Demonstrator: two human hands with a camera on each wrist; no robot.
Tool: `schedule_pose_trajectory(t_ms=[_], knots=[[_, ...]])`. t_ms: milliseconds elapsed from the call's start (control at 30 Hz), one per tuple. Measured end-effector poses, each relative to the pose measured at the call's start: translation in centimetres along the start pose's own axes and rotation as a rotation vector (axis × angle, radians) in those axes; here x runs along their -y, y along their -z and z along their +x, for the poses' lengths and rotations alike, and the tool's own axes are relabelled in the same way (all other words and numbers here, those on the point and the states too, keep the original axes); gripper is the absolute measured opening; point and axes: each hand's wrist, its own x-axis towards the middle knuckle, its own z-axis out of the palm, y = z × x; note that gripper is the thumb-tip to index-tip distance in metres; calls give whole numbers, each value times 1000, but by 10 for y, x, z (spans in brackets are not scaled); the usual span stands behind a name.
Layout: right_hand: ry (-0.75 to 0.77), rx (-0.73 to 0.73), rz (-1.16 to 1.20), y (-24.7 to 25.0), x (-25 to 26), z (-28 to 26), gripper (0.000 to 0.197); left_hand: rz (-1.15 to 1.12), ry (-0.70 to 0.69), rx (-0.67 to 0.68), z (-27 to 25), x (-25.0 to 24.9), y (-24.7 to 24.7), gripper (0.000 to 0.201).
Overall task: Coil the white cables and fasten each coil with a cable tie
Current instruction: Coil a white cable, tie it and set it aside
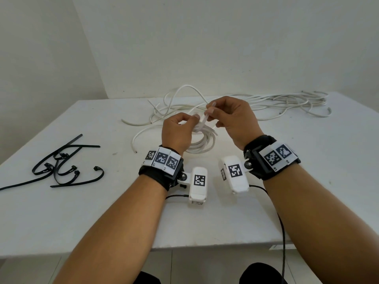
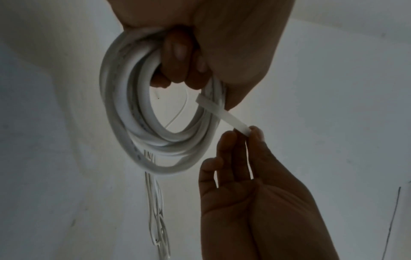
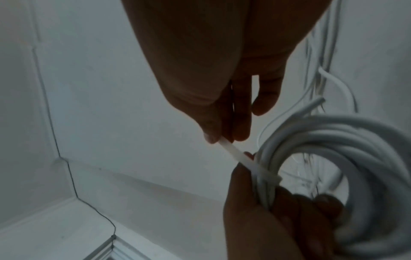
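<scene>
My left hand [image 1: 180, 128] grips a coil of white cable [image 1: 202, 143] above the table, fingers curled through the loops [image 2: 138, 112]. A white cable tie [image 2: 224, 116] wraps the bundle by my left thumb. My right hand [image 1: 229, 117] pinches the tie's free tail [image 3: 231, 153] between thumb and forefinger, stretched away from the coil [image 3: 333, 140]. The tie [image 1: 203, 121] runs up from the coil between both hands. Whether the tie's head is locked is hidden by my fingers.
Loose white cables [image 1: 287, 102] sprawl across the far side of the white table [image 1: 102, 212], some trailing toward the middle [image 1: 155, 113]. Several black cable ties [image 1: 65, 167] lie in a heap at the left. The wall stands close behind.
</scene>
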Motion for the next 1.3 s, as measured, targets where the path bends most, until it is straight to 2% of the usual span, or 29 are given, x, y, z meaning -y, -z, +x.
schedule_pose_trajectory(t_ms=[100,167,267,400,533,667,1100,1300], knots=[[-49,-27,75,-5,3,-3,22,-15,14,-14,1,1,3,27],[-42,-55,66,-6,3,-3,17,-14,19,-16,1,2,3,26],[-4,-80,-72,-8,2,-4,14,0,7,-11,1,2,3,25],[19,-8,-159,-11,1,-6,24,9,-4,-1,-1,1,3,24],[50,5,-251,-12,1,-6,16,11,2,-4,0,1,5,28],[78,38,-299,-14,2,-8,15,51,-23,0,-1,1,5,21],[61,43,-379,-11,5,-6,15,116,-58,14,-2,2,3,14],[61,43,-416,-9,6,-5,14,226,-162,20,-2,1,4,15]])
